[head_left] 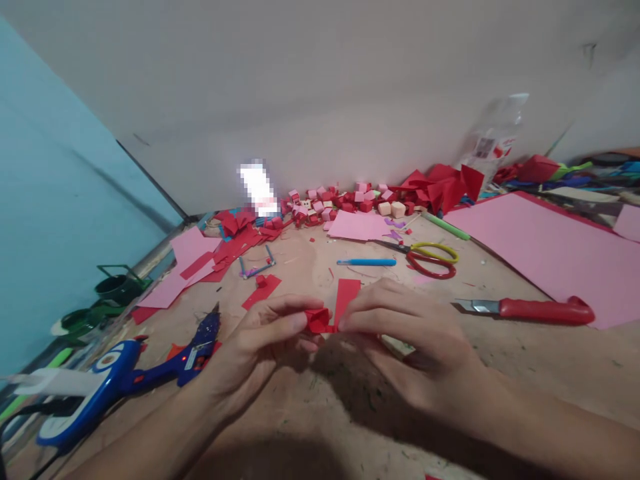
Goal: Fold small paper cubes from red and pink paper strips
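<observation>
1. Cluttered tabletop [525,360]; glue gun [125,380] near left, knife [530,309] right.
2. Left hand [250,347] and right hand [405,333] meeting near centre.
3. Fingers [280,323] of both pinching red paper strip [345,297] just above tabletop, mid-fold by the look of it; probably calls for firm, even crease pressure.

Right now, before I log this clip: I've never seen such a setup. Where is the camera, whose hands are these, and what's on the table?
There is no machine here. One camera sits on a person's head and looks forward and down, so both bare hands are that person's own. The left hand and right hand pinch a partly folded red paper strip between their fingers. On the table lie a blue glue gun, scissors, a blue pen, a red-handled knife, a large pink sheet and a heap of small red and pink cubes by the wall.
</observation>
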Available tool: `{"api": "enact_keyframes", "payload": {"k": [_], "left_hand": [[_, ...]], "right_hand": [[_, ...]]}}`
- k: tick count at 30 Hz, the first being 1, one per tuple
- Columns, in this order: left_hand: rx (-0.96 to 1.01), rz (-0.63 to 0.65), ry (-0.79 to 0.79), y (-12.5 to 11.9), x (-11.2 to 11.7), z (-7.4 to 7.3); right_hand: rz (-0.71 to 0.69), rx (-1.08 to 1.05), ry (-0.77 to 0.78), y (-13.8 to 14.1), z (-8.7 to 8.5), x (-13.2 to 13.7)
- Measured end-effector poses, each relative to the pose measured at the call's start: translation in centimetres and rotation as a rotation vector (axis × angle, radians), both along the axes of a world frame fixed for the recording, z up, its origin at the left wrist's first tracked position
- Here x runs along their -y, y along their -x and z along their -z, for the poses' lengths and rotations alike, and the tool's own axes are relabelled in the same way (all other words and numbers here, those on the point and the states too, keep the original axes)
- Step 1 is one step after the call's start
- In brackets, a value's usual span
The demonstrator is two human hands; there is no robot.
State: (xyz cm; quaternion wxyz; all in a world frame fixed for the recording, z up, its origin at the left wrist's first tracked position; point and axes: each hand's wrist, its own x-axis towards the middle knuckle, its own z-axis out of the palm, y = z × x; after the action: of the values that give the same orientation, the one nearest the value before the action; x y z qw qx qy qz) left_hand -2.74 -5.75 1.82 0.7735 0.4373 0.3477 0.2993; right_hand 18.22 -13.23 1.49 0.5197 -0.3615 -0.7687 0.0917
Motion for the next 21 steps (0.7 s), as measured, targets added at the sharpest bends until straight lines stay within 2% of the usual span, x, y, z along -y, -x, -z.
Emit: {"api": "enact_keyframes", "payload": {"k": [3,7,10,18,21], "left_hand": [[-0.027,0.058,0.022,0.3,0.1,0.0],[-0.027,0.087,-0.065,0.1,0.1,0.0],[-0.029,0.103,-0.065,-0.1,0.0,0.1],[0.008,0.168,-0.102,0.2,-0.7,1.4],[0.0,0.187,-0.098,0.2,-0.5,1.3]], "right_hand": [[0.002,0.022,0.003,0.0,0.2,-0.2],[0.008,0.046,-0.001,-0.1,0.3,-0.2],[0.016,0.089,-0.006,-0.1,0.3,-0.1],[0.075,0.153,-0.089,0.3,0.9,0.1],[0.084,0.206,-0.11,0.2,0.9,0.2]]}}
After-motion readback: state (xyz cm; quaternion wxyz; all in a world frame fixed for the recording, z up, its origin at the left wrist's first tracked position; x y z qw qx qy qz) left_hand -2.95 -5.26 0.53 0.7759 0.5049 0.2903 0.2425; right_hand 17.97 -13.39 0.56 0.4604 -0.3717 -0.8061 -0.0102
